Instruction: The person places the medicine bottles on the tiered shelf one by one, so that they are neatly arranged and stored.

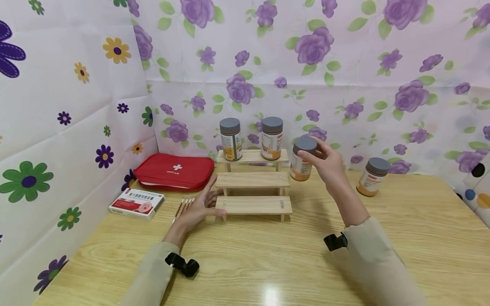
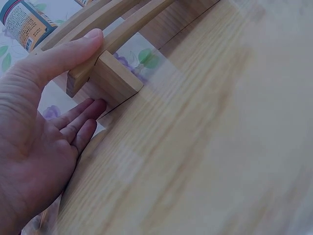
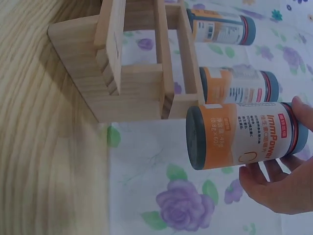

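My right hand (image 1: pixel 327 163) pinches a supplement bottle (image 1: pixel 300 166) near its grey lid, thumb in front and fingers behind. Upright in the head view, it hangs just right of the top tier of a three-step wooden rack (image 1: pixel 252 205). The right wrist view shows its orange-and-white label (image 3: pixel 242 132). My left hand (image 1: pixel 197 210) grips the rack's left end; in the left wrist view its thumb (image 2: pixel 73 56) lies over the lowest board and the fingers curl beside the support. Two similar bottles, one left (image 1: pixel 231 140) and one right (image 1: pixel 272 139), stand on the top tier.
Another bottle (image 1: pixel 373 177) stands on the table (image 1: pixel 237 259) at the right. Left of the rack are a red first-aid pouch (image 1: pixel 174 172), a white-and-red medicine box (image 1: pixel 137 203) and several cotton swabs (image 1: pixel 183 207). Floral cloth (image 1: pixel 306 89) hangs behind.
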A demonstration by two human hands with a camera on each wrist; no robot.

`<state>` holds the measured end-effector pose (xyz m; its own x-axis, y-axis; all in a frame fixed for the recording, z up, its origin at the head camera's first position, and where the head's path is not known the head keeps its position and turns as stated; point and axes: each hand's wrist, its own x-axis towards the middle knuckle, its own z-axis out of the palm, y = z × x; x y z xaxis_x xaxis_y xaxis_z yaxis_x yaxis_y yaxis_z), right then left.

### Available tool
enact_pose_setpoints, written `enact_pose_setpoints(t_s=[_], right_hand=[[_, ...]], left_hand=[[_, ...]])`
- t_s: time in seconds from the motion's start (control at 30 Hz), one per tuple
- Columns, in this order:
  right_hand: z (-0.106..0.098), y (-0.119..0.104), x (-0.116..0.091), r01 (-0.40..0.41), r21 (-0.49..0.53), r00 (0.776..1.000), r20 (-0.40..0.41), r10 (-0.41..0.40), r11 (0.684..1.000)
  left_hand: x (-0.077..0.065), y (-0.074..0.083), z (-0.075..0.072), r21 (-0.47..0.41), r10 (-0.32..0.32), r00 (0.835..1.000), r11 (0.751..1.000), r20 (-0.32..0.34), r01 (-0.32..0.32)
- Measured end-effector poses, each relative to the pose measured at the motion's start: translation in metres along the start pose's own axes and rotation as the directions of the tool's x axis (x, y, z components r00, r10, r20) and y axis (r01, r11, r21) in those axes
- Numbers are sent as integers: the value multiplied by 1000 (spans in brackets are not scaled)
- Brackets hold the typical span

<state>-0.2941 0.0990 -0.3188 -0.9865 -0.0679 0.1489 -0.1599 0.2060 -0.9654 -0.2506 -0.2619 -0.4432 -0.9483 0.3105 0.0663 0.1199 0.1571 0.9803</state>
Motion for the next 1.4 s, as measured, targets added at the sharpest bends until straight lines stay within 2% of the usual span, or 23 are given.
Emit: enact_pose_setpoints(t_s=[0.23,0.53,0.73,0.97,1.07,1.4], right_hand=[[17,-15,1,46,21,995,86,-48,999],[52,-25,4,79,34,983,166,-84,996],[72,-30,4,84,61,982,164,-93,995],[103,-32,7,79,56,979,185,-88,995],[114,-31,7,88,77,976,192,-101,993],[139,-24,8,89,89,984,148,-101,992]], left_hand=[[0,3,1,-6,12,1000,1000,3,-12],[0,2,2,-10,12,1000,1000,3,-12],[1,2,2,2,5,1000,1000,6,-5],[0,3,0,-2,-42,999,999,-19,42],[0,2,-1,12,-36,999,999,-12,36],[1,3,-1,5,-49,999,999,-4,50]])
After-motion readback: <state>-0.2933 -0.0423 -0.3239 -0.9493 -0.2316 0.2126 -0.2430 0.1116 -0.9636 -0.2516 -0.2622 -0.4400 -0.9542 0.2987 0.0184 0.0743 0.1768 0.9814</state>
